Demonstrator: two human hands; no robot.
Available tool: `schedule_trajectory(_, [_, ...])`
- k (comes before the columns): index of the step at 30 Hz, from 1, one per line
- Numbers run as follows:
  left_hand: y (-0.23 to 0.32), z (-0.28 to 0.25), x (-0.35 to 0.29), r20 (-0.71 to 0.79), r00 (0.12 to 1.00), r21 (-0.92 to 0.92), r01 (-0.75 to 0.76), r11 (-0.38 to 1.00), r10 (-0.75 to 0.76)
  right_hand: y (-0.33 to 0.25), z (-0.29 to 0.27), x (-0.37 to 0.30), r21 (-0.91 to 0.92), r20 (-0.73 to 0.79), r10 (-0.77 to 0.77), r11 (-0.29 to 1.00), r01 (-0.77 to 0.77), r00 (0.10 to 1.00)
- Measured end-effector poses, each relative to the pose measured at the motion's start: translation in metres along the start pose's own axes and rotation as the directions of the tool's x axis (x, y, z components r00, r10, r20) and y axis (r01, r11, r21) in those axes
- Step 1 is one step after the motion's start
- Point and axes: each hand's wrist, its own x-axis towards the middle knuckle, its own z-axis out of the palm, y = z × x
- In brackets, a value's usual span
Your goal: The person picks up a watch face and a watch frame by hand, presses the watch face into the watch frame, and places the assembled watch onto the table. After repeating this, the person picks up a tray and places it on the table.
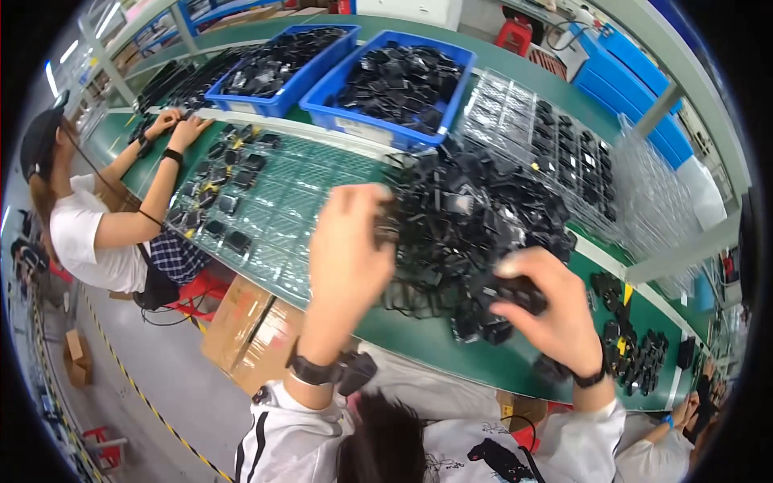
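Note:
A big heap of small black plastic parts lies on the green workbench in front of me. My left hand rests at the heap's left edge, fingers curled onto parts there. My right hand is at the heap's near right side, fingers closed around one black part. Both wrists wear dark bands. A clear plastic tray with a grid of pockets lies left of the heap, several of its far-left pockets filled with black parts.
Two blue bins full of black parts stand behind the heap. Stacked clear trays sit at the right. A person sits at the left, hands on the bench. Cardboard boxes stand on the floor. Another person's hand shows at far right.

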Motion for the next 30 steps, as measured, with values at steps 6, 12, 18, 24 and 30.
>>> schedule_trajectory(6, [-0.104,-0.034,0.007,-0.108,0.957,0.249,0.29,0.924,-0.271,-0.004,0.132,0.186,0.041,0.324,-0.238,0.97,0.238,0.916])
schedule_trajectory(12, [-0.122,-0.033,-0.001,0.05,0.936,0.352,0.31,0.883,-0.349,0.011,0.221,0.242,-0.018,0.409,-0.246,0.961,0.277,0.879])
schedule_trajectory(18, [-0.132,-0.047,0.007,0.053,0.918,0.364,0.348,0.864,-0.392,0.02,0.216,0.275,0.026,0.342,-0.27,0.96,0.279,0.9])
schedule_trajectory(24, [-0.135,-0.062,0.015,0.086,0.933,0.257,0.318,0.913,-0.349,0.031,0.216,0.285,-0.123,0.554,-0.176,0.949,0.289,0.814])
schedule_trajectory(30, [-0.172,-0.079,0.039,0.014,0.958,0.333,0.266,0.905,-0.287,0.029,0.239,0.317,-0.15,0.405,-0.217,0.942,0.299,0.888])
